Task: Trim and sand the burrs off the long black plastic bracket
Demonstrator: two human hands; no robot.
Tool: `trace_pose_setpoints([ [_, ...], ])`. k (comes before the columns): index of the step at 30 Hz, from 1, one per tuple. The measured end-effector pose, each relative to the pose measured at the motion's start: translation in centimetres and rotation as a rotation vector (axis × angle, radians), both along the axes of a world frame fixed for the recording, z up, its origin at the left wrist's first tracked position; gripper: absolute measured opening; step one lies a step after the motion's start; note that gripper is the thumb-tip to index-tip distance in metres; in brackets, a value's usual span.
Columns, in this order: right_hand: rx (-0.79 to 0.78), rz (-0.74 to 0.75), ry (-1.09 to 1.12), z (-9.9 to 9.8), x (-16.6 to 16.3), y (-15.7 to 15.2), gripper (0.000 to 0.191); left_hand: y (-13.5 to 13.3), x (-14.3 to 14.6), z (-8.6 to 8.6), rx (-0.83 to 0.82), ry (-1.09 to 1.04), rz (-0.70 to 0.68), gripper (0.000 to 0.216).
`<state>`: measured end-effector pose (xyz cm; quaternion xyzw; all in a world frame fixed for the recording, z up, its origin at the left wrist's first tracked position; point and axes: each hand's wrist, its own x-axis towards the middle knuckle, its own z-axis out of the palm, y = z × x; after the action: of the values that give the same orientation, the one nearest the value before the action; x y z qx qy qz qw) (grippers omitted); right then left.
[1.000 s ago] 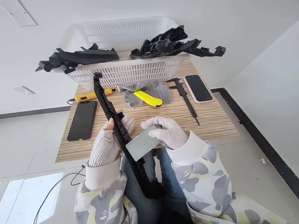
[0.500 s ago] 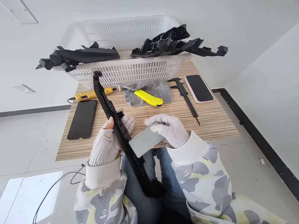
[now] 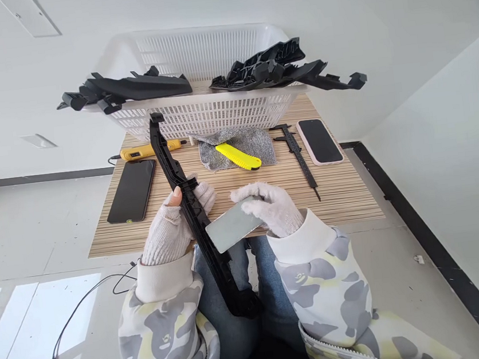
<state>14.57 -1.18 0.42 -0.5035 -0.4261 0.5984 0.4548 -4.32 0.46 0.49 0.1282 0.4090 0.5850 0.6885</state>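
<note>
In my gloved left hand point(image 3: 169, 225) is a long black plastic trim part point(image 3: 193, 208), gripped near its middle. The part slants from the table's far side down over my knees, its ribbed inner side partly showing. My gloved right hand point(image 3: 275, 207) is closed on a flat grey rectangular plate point(image 3: 233, 226), fingers on top; the thumb side is partly hidden. The plate's left end reaches the trim part's edge; whether they touch, I cannot tell. Beyond my hands, a yellow utility knife point(image 3: 239, 156) lies on a grey cloth point(image 3: 261, 142).
A white plastic basket point(image 3: 206, 111) stands at the back, with black plastic parts point(image 3: 138, 88) across its rim. On the striped table point(image 3: 337, 200) lie a dark phone point(image 3: 132, 192), a yellow corded tool point(image 3: 145, 151), a black caliper point(image 3: 300, 158) and a pink-edged phone point(image 3: 320, 141). A cable point(image 3: 80, 301) trails at left.
The grey plate and my right hand have shifted very slightly left. The trim part's lower end has moved a touch left; both grips stay the same.
</note>
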Motion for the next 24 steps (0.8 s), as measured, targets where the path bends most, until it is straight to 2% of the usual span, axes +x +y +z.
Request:
trace_pose_setpoints([
  [5, 0.009, 0.062, -0.013, -0.4, -0.1, 0.3, 0.024, 0.1, -0.1, -0.1, 0.013, 0.020, -0.031, 0.036],
  [10, 0.022, 0.000, -0.067, -1.0, 0.0, 0.4, 0.025, 0.1, -0.1, -0.2, 0.005, 0.015, -0.018, 0.037],
  [15, 0.087, 0.176, -0.106, -2.1, -0.1, 0.3, 0.037, 0.1, -0.2, -0.3, 0.007, 0.011, -0.012, 0.038],
  [18, 0.167, 0.254, -0.209, -2.2, -0.1, 0.3, 0.056, 0.1, -0.2, -0.1, -0.003, 0.018, -0.008, 0.037],
  [21, 0.149, 0.356, -0.212, -2.3, -0.3, 0.4, 0.065, 0.1, -0.3, -0.1, -0.012, 0.033, -0.025, 0.036],
  [23, 0.097, 0.327, -0.161, -2.6, -0.5, 0.5, 0.060, 0.1, -0.3, -0.3, 0.004, 0.026, -0.035, 0.034],
  [24, 0.086, 0.256, -0.150, -2.8, -0.6, 0.5, 0.057, 0.1, -0.3, -0.5, 0.020, 0.017, -0.044, 0.032],
])
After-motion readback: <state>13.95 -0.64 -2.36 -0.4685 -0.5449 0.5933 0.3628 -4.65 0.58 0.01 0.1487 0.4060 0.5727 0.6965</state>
